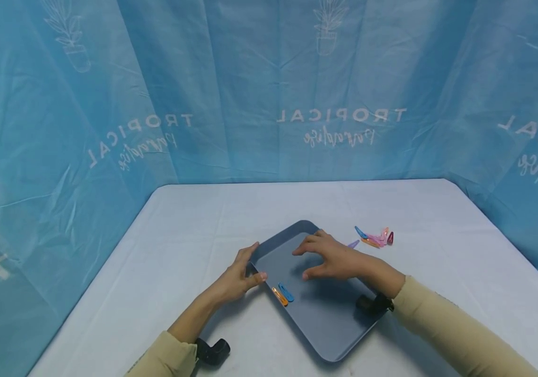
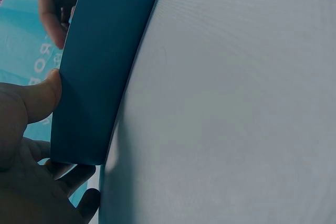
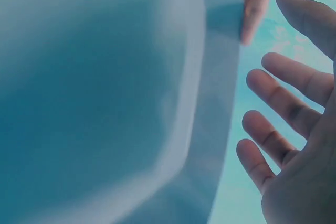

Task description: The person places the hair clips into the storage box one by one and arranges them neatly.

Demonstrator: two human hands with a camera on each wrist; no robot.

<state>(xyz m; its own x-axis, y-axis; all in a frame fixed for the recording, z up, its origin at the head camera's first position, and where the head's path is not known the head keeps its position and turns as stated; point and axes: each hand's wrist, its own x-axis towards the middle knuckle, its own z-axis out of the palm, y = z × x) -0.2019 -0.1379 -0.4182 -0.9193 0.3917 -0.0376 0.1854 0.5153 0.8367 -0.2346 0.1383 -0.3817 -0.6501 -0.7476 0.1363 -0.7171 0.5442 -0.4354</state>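
Note:
A grey-blue rectangular tray lies turned at an angle on the table. My left hand grips its left corner, with the thumb on the rim and the fingers around the outside, as the left wrist view also shows. Inside the tray, along its left wall, a blue snap hair clip lies beside an orange snap hair clip. Above the tray my right hand hovers with spread, loosely bent fingers and holds nothing. In the right wrist view its fingers are apart from each other.
Behind the right forearm, several hair clips in pink, blue, orange and dark red lie in a loose pile. A purple clip is partly hidden by the right hand. The white-covered table ends at a blue printed curtain.

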